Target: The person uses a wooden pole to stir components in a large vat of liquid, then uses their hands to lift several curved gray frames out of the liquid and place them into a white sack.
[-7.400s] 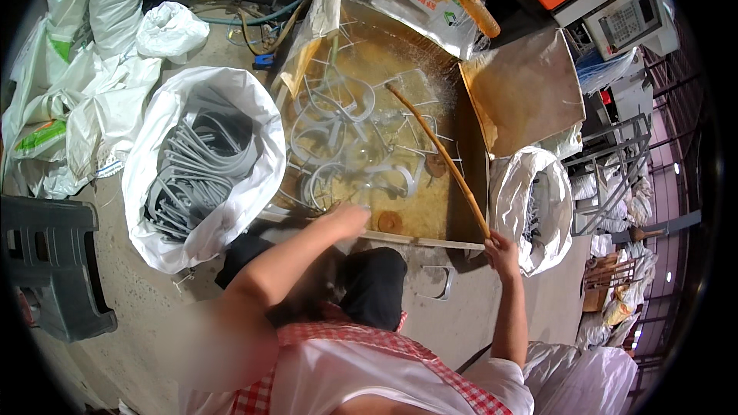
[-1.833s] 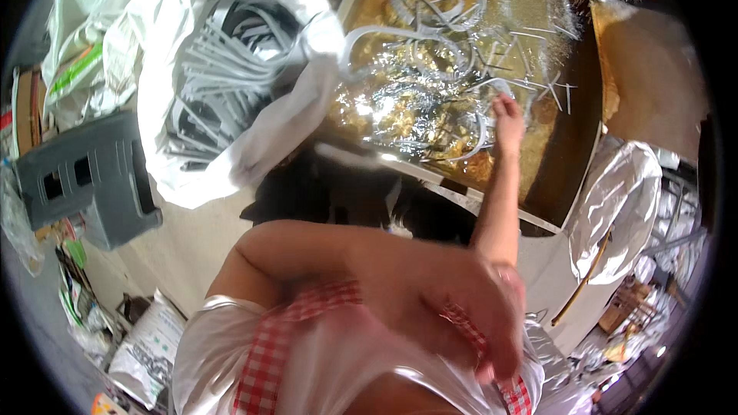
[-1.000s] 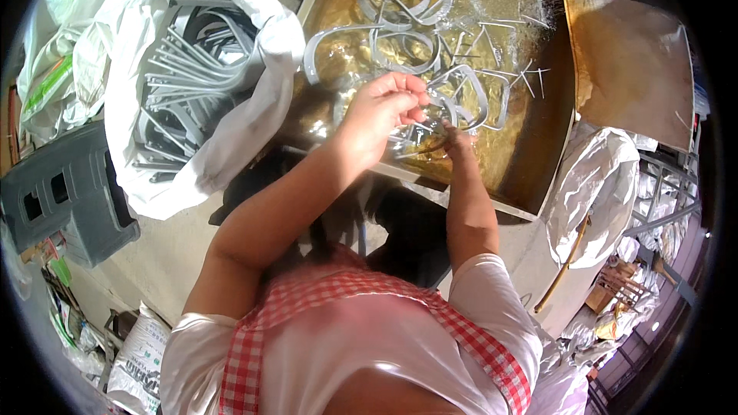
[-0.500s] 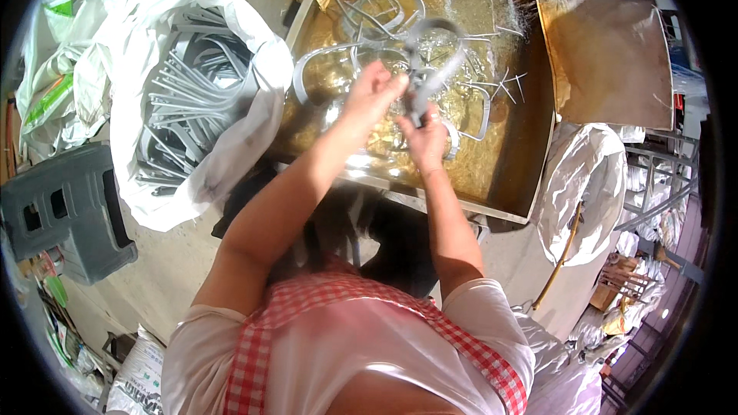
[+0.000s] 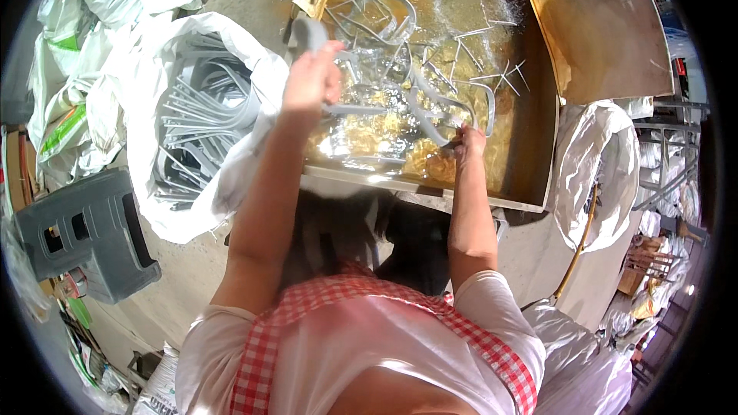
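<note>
Over the left edge of a shallow tank of water (image 5: 547,177), my left hand (image 5: 310,81) is closed round a grey curved plastic strip (image 5: 309,33), whose upper end is smeared by motion. Low at the right part of the water, my right hand (image 5: 470,142) grips the end of a looped grey plastic frame (image 5: 419,107). Its fingers are partly hidden under the hand. More grey bent strips (image 5: 403,27) and thin crossed sprue sticks (image 5: 503,77) lie in the rippling water. A clear-looking rounded shape (image 5: 469,11) lies farther back in it.
Left of the tank stands a white sack (image 5: 150,184) full of bundled grey curved strips (image 5: 219,107). A dark grey plastic step stool (image 5: 115,277) is at the lower left. A brown sheet (image 5: 607,38) leans at the tank's right, above another white sack (image 5: 615,177) with a stick (image 5: 588,238).
My hands, together over the tank before with a grey piece between them, have moved apart. The left went left and up with a strip; the right moved right and lower with a looped frame.
</note>
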Motion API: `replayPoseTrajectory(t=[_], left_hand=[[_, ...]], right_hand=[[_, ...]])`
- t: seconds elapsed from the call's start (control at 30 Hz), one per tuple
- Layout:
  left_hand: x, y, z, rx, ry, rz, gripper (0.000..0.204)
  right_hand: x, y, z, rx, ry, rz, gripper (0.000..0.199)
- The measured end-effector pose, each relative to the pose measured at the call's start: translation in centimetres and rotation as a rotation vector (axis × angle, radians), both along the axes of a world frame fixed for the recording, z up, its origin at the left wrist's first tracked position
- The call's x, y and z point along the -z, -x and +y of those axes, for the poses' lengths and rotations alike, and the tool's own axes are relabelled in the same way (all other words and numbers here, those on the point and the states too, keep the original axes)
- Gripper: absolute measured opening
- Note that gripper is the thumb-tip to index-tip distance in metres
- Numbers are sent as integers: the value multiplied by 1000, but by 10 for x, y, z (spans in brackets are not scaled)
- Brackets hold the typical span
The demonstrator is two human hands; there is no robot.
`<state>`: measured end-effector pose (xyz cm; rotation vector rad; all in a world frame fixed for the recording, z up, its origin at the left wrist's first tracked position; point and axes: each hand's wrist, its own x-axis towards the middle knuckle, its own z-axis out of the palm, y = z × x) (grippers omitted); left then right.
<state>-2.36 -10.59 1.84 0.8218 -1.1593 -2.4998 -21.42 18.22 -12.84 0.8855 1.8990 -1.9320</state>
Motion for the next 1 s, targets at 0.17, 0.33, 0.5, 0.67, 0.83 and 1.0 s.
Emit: replayPoseTrajectory(t=[0.17, 0.33, 0.5, 0.67, 0.83, 1.0], left_hand=[[7, 8, 46, 991, 1413, -503, 33], [13, 14, 48, 530, 1233, -357, 29], [21, 11, 58, 550, 1348, -229, 29], [18, 12, 56, 560, 1124, -92, 36], [23, 18, 79, 465, 1101, -133, 41], [23, 19, 88, 352, 1221, -115, 44]], right_hand=[[-20, -4, -20, 106, -1, 469, 24], [-77, -32, -65, -540, -719, 1301, 25], [-99, -63, -102, -883, -576, 1474, 20], [-83, -54, -93, -896, -534, 1353, 33], [-81, -62, -98, -607, -827, 1308, 36], [-95, -70, -87, -496, 528, 63, 27]])
